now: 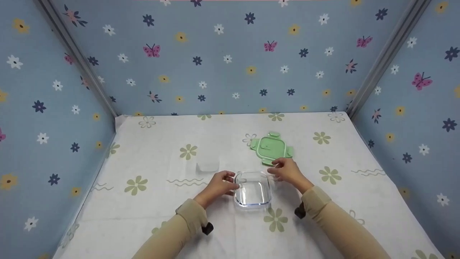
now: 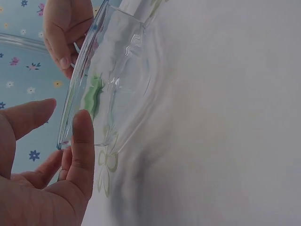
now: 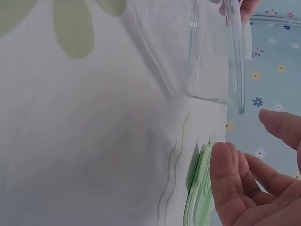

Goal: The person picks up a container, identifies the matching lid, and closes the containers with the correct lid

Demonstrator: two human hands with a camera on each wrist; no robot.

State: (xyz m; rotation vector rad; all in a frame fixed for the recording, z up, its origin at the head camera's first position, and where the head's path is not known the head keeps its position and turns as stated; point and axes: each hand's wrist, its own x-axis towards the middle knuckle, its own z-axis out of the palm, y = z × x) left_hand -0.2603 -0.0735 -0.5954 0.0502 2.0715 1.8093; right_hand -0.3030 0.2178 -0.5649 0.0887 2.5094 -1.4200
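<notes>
A clear square glass container (image 1: 252, 189) stands on the flowered tablecloth in front of me. My left hand (image 1: 230, 181) is at its left rim; in the left wrist view one straight finger (image 2: 82, 141) lies against the container's glass wall (image 2: 117, 80), with the thumb held apart. My right hand (image 1: 275, 169) hovers at the far right corner, fingers relaxed. The right wrist view shows the right hand (image 3: 242, 134) a small gap away from the container rim (image 3: 237, 70). A green clip-on lid (image 1: 271, 148) lies flat just beyond the right hand, its edge (image 3: 200, 188) showing under the fingers.
A small translucent cup (image 1: 207, 165) stands left of the container, beyond my left hand. Blue flowered walls (image 1: 230, 64) close in the table on three sides, with metal posts in the back corners. The white tablecloth (image 1: 154, 216) covers the whole table.
</notes>
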